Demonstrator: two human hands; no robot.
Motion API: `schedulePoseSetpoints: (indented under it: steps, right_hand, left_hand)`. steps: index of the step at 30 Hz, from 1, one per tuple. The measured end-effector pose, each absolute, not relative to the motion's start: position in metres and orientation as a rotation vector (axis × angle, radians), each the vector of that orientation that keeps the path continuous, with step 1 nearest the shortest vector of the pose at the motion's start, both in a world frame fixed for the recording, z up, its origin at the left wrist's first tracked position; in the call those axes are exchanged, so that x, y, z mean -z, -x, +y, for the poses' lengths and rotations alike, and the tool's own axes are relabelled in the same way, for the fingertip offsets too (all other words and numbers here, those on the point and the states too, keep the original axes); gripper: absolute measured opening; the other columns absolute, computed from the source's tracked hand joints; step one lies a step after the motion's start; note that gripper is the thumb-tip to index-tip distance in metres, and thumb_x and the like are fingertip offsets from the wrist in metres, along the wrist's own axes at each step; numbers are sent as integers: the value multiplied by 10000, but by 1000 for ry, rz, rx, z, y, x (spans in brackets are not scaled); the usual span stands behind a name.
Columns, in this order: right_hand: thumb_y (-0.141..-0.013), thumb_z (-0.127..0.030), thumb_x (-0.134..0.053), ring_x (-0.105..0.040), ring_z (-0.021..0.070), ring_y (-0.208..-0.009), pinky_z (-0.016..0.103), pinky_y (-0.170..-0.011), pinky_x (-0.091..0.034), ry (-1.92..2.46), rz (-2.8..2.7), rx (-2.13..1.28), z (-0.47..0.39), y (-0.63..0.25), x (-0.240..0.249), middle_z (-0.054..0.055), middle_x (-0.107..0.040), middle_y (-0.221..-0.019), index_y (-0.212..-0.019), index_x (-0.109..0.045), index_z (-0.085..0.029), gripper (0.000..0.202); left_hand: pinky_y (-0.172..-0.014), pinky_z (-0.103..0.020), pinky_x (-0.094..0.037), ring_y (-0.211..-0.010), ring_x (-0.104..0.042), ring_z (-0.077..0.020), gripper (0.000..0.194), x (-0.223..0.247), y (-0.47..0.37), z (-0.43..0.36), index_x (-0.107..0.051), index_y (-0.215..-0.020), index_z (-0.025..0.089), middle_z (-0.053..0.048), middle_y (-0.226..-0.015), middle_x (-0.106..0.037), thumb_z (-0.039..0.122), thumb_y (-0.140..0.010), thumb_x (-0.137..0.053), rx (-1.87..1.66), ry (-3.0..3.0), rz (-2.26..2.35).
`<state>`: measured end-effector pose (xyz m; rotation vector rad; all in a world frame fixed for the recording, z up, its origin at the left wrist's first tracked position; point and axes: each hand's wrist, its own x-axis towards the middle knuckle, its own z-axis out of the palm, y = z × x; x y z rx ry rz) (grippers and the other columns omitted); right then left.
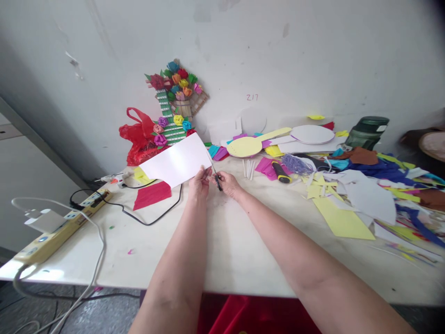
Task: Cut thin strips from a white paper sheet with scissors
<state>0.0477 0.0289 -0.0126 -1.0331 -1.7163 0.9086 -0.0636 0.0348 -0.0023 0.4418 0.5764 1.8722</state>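
Note:
My left hand (200, 182) grips the lower right corner of a white sheet of paper (175, 160), which is raised and tilted above the table. Close beside it, my right hand (226, 183) is closed around the black handles of a pair of scissors (218, 180). The thin blades point up along the sheet's right edge; whether they are in the paper I cannot tell. Below the sheet lies a piece of red crepe paper (152, 195). A yellow paper fan shape (245, 146) with a handle lies beyond my right hand.
At left are a yellow power strip (62, 227) and loose cables. Paper-flower decorations (179, 86) lean on the wall beside a red plastic bag (137, 137). Toward the right lie white sticks (249, 169), a yellow-black tool handle (281, 172), purple string (295, 163), paper scraps (368, 197) and a green bottle (367, 133).

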Motion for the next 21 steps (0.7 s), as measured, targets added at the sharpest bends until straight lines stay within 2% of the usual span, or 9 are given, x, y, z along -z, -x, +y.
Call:
schedulePoseSetpoints:
  steps: [21]
  right_hand:
    - [-690,-445,-542,-474,87,-533,180,-473,-319,1034,-1736,-792,39,-46,19,-20,-550,-578,-717,-609,-145,308]
  left_hand:
    - [-708,-268,-510,-653,-634,-153,122,1,65,36,-580,-793,86,-60,-692,-644,49,-682,-611,-1877,-424,569]
